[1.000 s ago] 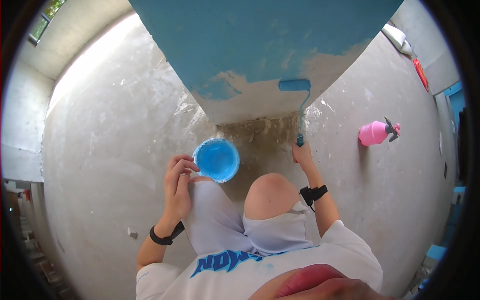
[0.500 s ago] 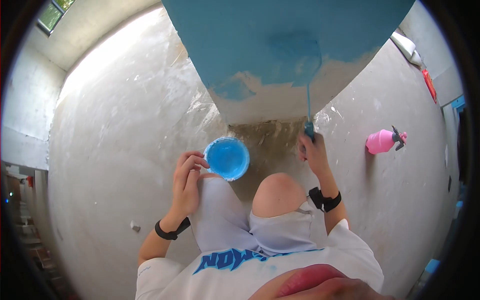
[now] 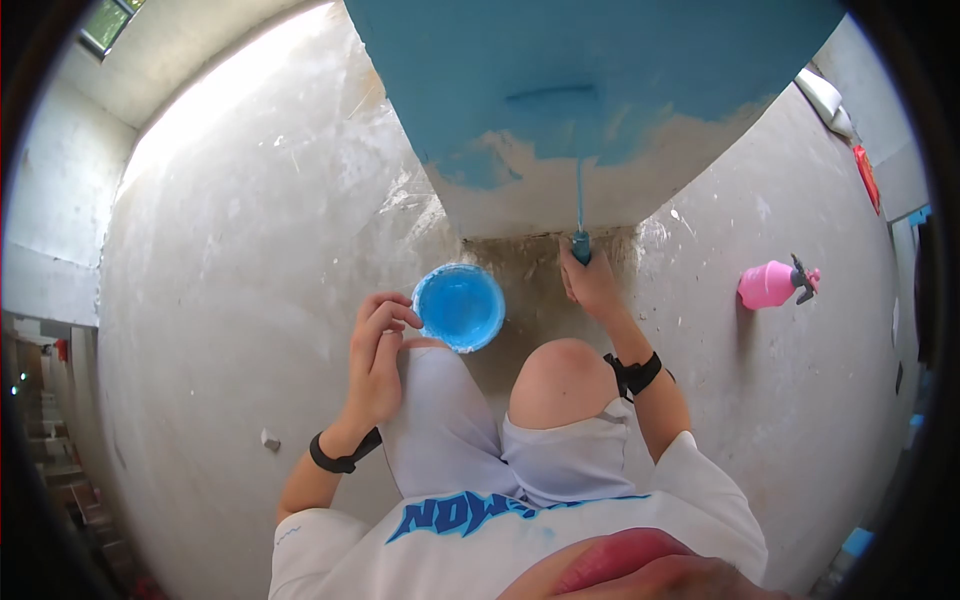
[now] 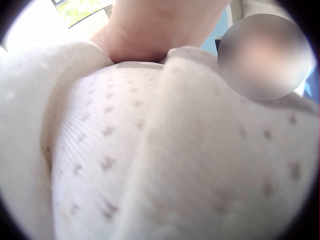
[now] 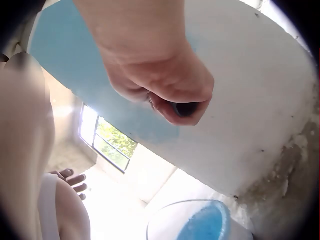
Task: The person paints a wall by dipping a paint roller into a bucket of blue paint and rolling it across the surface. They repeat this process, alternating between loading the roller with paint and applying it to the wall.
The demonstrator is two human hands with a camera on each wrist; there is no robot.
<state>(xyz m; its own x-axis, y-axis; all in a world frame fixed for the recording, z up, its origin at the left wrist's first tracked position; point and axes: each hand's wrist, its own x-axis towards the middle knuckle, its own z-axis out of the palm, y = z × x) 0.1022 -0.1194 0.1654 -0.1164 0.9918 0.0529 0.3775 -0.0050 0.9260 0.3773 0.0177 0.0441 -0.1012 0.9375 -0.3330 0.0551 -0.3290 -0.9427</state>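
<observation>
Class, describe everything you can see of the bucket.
The bucket is round, open-topped and looks like plastic. Blue paint coats its inside; how deep is hard to tell. Pale smears mark its rim. It stands upright on the floor. The left hand is beside it, fingers at the rim; contact is unclear.

Blue paint roller [image 3: 552,93] on partly blue pillar [image 3: 640,90], handle [image 3: 581,247] toward its bottom edge, blue-lined bucket [image 3: 488,279] near bottom-left corner
</observation>
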